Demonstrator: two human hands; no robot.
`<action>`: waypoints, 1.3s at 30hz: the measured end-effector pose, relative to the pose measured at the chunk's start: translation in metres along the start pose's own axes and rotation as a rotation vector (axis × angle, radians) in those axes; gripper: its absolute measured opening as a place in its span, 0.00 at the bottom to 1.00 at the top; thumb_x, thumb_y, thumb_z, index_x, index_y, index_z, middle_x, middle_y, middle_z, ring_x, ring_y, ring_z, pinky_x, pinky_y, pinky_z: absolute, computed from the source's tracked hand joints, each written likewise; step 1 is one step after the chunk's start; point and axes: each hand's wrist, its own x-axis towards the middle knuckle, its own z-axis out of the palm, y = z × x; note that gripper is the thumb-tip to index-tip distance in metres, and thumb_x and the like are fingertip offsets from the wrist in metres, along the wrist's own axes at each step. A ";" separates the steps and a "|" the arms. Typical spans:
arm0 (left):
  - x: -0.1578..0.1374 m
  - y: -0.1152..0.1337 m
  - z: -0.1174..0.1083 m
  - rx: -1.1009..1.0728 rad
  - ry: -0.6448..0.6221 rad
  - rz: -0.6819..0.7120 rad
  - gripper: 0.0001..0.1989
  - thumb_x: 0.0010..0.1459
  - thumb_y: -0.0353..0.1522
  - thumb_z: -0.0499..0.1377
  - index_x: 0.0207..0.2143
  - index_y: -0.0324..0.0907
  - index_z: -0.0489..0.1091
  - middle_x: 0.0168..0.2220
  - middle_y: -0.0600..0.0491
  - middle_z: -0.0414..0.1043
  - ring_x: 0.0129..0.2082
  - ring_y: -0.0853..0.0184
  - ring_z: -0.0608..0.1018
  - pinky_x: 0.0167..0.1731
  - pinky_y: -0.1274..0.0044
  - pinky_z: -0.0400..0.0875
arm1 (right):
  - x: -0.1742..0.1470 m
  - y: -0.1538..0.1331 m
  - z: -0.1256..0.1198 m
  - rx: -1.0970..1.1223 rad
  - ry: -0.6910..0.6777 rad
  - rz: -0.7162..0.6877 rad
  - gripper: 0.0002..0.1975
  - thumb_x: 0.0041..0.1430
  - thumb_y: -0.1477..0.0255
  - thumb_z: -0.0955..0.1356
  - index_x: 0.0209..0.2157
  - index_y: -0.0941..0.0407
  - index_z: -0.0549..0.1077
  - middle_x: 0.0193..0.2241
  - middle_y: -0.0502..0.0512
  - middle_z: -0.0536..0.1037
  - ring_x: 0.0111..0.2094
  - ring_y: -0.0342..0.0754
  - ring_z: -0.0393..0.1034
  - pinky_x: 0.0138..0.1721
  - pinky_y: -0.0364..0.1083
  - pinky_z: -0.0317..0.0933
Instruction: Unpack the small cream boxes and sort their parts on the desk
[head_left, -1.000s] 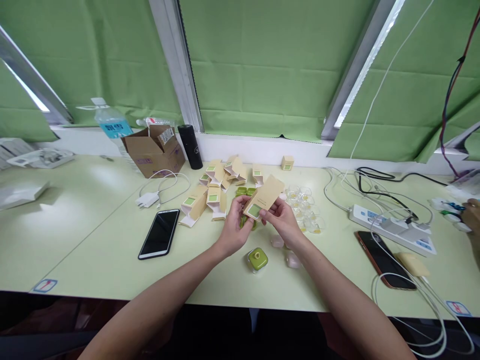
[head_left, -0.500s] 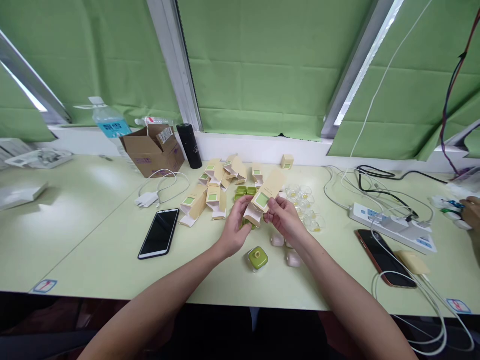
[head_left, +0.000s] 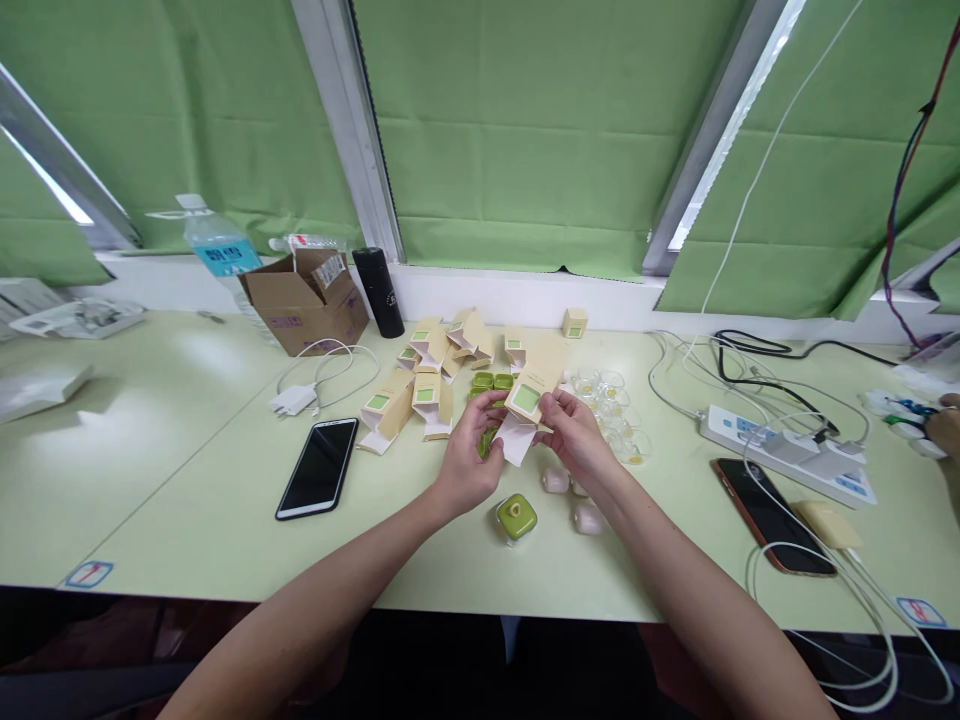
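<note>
Between both hands is a cream cardboard box point(head_left: 538, 378) with a green window and its white-inside flap hanging down. My left hand point(head_left: 472, 452) grips its left side, and my right hand point(head_left: 576, 428) pinches its right edge. Partly hidden behind my left fingers are several green square lids point(head_left: 484, 381). Nearer me stands a small clear container with a green lid point(head_left: 517, 516). Pale pink pieces point(head_left: 588, 517) lie beside my right wrist. Clear plastic cups point(head_left: 611, 400) with yellow spots are grouped right of the held box. More open cream boxes point(head_left: 431, 400) lie to the left.
A phone point(head_left: 318, 468), white charger point(head_left: 294, 399), brown carton point(head_left: 306, 305) and black bottle point(head_left: 379, 292) stand to the left. At right are a power strip point(head_left: 780, 450), another phone point(head_left: 772, 515) and loose cables. Another person's hand point(head_left: 946, 430) shows at the right edge.
The held box has turned slightly more upright, and its flap now hangs lower, showing the white inside. My left hand has shifted a little; the things on the table look unmoved.
</note>
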 end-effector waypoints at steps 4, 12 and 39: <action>-0.002 0.002 0.001 0.062 0.014 0.023 0.25 0.63 0.29 0.62 0.61 0.46 0.61 0.55 0.45 0.71 0.53 0.59 0.76 0.55 0.64 0.73 | -0.002 0.000 0.001 -0.052 0.006 0.005 0.33 0.41 0.47 0.81 0.42 0.53 0.74 0.34 0.54 0.83 0.27 0.46 0.74 0.21 0.43 0.69; -0.001 -0.002 0.002 0.044 0.035 0.005 0.19 0.68 0.36 0.60 0.59 0.46 0.61 0.55 0.44 0.72 0.55 0.58 0.77 0.54 0.65 0.74 | -0.005 0.000 0.004 -0.165 0.048 -0.035 0.35 0.41 0.48 0.81 0.43 0.54 0.72 0.40 0.57 0.83 0.26 0.44 0.72 0.18 0.41 0.61; 0.007 -0.002 -0.003 -0.269 0.008 -0.153 0.30 0.59 0.45 0.68 0.57 0.46 0.61 0.50 0.45 0.75 0.48 0.60 0.79 0.50 0.67 0.76 | -0.006 0.000 0.003 -0.164 0.071 -0.070 0.33 0.42 0.53 0.82 0.47 0.53 0.72 0.34 0.55 0.85 0.26 0.47 0.76 0.21 0.42 0.61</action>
